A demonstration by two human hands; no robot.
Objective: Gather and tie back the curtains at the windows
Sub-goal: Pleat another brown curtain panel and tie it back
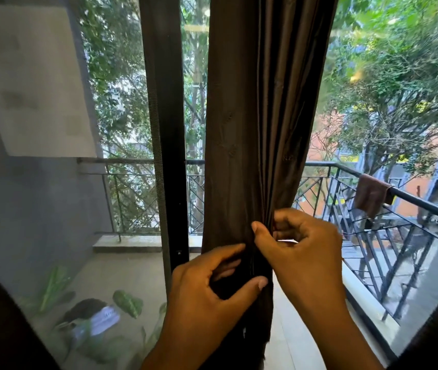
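Curtain [255,129]: soft, light, slippery; bunch at centre frame.
Left hand [212,287]: grips folds.
Right hand [292,244]: pinches edge.

The balcony floor [122,273] bears leafy potted plants [100,313], seen blurred through the glass.
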